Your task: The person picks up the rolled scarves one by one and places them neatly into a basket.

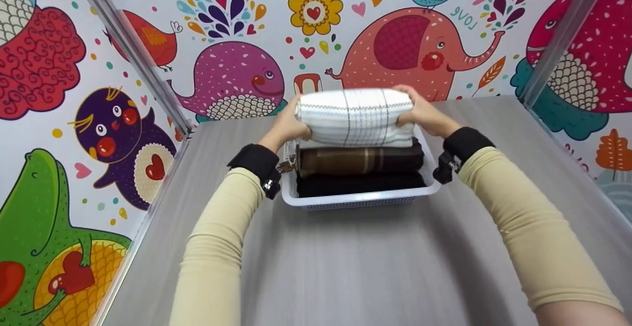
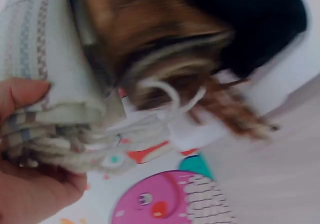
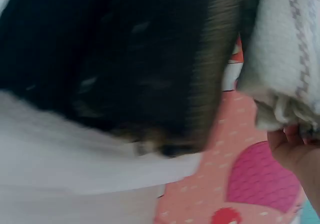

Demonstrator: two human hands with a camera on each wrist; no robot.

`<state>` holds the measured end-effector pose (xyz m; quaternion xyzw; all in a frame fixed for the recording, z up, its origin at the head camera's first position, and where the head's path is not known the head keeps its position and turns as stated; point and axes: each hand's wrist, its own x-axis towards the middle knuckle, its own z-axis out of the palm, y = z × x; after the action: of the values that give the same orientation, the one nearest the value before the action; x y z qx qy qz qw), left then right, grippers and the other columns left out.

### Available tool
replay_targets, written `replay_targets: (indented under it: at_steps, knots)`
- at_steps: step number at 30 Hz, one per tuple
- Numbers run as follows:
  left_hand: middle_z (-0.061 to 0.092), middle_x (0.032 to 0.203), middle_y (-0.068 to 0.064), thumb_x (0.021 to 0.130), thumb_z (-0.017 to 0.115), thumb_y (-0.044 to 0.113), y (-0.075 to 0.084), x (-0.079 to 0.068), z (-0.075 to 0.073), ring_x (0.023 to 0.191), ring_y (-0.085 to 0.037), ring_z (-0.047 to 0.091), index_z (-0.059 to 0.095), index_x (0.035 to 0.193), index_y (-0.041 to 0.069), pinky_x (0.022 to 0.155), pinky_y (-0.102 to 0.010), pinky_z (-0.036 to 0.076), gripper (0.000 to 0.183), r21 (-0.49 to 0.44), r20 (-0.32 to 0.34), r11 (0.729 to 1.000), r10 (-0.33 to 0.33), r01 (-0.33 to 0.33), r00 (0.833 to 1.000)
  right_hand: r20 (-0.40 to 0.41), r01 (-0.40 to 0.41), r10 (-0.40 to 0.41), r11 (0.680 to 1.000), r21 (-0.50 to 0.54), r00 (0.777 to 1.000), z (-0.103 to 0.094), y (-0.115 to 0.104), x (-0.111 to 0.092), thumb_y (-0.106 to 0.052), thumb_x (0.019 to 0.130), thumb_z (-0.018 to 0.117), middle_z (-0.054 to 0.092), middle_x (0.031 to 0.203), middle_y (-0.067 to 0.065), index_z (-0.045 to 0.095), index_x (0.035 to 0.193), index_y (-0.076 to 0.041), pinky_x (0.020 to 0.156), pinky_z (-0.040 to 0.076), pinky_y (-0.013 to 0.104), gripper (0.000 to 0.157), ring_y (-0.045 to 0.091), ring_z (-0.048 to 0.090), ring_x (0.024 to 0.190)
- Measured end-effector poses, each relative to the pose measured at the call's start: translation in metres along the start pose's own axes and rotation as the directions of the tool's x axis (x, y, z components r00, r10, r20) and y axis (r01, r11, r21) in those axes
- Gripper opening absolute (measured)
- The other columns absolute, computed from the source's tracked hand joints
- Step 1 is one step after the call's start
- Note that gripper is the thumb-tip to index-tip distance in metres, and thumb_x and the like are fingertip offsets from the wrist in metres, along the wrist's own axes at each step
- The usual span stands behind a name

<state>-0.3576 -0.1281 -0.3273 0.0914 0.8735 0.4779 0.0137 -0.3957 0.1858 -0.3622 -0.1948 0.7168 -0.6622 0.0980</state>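
Observation:
A folded white plaid scarf (image 1: 355, 118) with grey and blue lines is gripped at both ends, over the back of a white plastic basket (image 1: 363, 198). My left hand (image 1: 290, 124) holds its left end; in the left wrist view the thumb lies on top and the fingers (image 2: 40, 194) are beneath, by the fringe. At the other end my right hand (image 1: 425, 113) grips the cloth, its fingers (image 3: 287, 141) under the edge in the right wrist view. In the basket, a rolled brown plaid scarf (image 1: 345, 161) and a black folded cloth (image 1: 360, 183) lie side by side.
The basket stands on a grey wood-grain table (image 1: 345, 266). Behind it rises a wall panel (image 1: 316, 54) printed with cartoon animals, with metal posts at the corners. Brown fringe (image 2: 235, 114) hangs from the brown scarf at the basket's left side.

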Motion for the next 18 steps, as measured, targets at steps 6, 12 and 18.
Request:
replay_targets:
  at_steps: [6, 12, 18]
  knots:
    - [0.049, 0.113, -0.014, 0.049, 0.052, -0.025, -0.031, -0.001, 0.02, 0.088, -0.019, 0.045, 0.033, 0.132, 0.0, 0.058, -0.026, 0.046, 0.089, -0.106, 0.118, 0.993, -0.047, 0.059, 0.992, 0.076, -0.167, 0.187, 0.961, -0.218, 0.979, 0.004, 0.019, -0.004, 0.008, 0.071, 0.054, 0.043, 0.114, 0.009, 0.024, 0.135, -0.009, 0.068, 0.04, 0.026, 0.073, 0.015, 0.045, 0.086]
    - [0.045, 0.123, -0.017, 0.052, 0.057, -0.023, -0.048, -0.004, 0.025, 0.102, -0.022, 0.043, 0.028, 0.133, -0.002, 0.085, -0.032, 0.044, 0.088, 0.007, 0.183, 0.997, -0.073, 0.073, 0.98, 0.061, -0.179, 0.214, 0.918, -0.354, 0.975, 0.011, 0.026, 0.0, 0.004, 0.068, 0.055, 0.046, 0.109, 0.009, 0.028, 0.134, -0.004, 0.07, 0.038, 0.025, 0.072, 0.014, 0.044, 0.084]
    - [0.036, 0.134, -0.021, 0.057, 0.06, -0.017, -0.05, -0.002, 0.024, 0.112, -0.026, 0.039, 0.017, 0.139, 0.0, 0.097, -0.035, 0.037, 0.094, 0.098, 0.201, 0.988, -0.137, 0.119, 0.97, 0.025, -0.227, 0.257, 0.892, -0.39, 0.966, 0.014, 0.025, 0.0, 0.0, 0.068, 0.053, 0.036, 0.125, 0.016, 0.021, 0.14, -0.004, 0.075, 0.033, 0.029, 0.078, 0.022, 0.038, 0.096]
